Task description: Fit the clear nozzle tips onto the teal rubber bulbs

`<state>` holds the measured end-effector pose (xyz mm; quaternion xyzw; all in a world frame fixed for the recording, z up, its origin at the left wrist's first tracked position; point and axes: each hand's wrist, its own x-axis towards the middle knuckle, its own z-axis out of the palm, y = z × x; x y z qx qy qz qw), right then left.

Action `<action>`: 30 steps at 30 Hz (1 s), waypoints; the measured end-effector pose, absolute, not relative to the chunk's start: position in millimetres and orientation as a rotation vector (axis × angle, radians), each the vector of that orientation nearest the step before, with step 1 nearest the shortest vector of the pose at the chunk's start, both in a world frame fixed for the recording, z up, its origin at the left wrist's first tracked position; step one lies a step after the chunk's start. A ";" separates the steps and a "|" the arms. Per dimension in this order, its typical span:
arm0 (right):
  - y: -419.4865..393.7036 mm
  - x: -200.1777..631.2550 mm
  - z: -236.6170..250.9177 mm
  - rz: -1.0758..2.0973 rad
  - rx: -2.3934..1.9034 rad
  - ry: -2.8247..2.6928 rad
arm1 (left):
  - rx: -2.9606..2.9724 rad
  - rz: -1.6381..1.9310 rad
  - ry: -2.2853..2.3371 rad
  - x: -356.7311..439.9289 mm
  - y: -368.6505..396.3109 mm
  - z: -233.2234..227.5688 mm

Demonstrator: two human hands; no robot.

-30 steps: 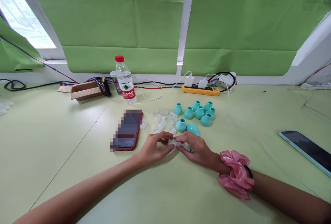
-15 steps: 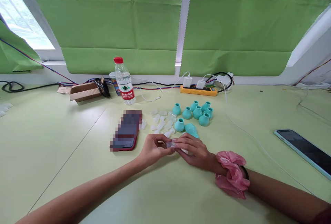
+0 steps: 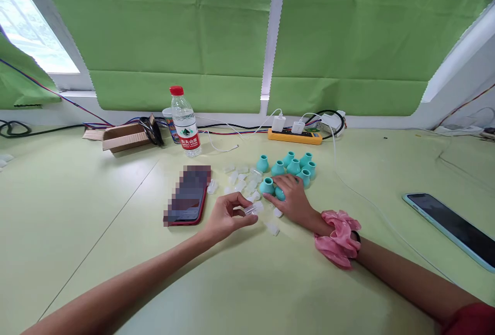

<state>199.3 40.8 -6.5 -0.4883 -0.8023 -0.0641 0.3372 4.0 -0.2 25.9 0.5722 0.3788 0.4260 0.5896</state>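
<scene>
Between the thumb and fingers of my left hand (image 3: 226, 217) is a small clear plastic tube (image 3: 255, 208). My right hand (image 3: 296, 201) curls over a turquoise bulb (image 3: 280, 194) lying on its side, and the fingers partly hide it. Just left of those fingers an upright turquoise bulb (image 3: 266, 186) stands with its round opening upward. Several more like it cluster behind my right hand. One frosted plastic piece (image 3: 273, 229) lies on the table in front of my hands. Several other frosted pieces (image 3: 240, 185) are scattered beyond my left hand.
A red-cased phone (image 3: 199, 211) lies left of the plastic pieces. Behind it stand a water bottle (image 3: 191, 141) and an open cardboard box (image 3: 126, 141). An orange power strip (image 3: 294, 137) sits by the wall, its white cable (image 3: 371, 210) crossing the table. Another phone (image 3: 448, 227) lies far right.
My right hand has moved away from my left, back and right onto the lying turquoise bulb. My left hand keeps the clear tube. A frosted piece now shows on the table between them.
</scene>
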 end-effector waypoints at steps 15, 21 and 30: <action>10.6 195.3 5.8 -0.035 -0.801 -2.171 | 1.340 1.027 0.833 -2.1 -2.7 31.4; 4.1 190.7 5.4 0.002 -0.836 -2.179 | 1.307 0.950 0.808 -3.0 -0.5 33.1; 3.7 196.6 7.6 -0.210 -0.772 -2.324 | 1.382 0.757 0.791 -2.7 2.1 33.2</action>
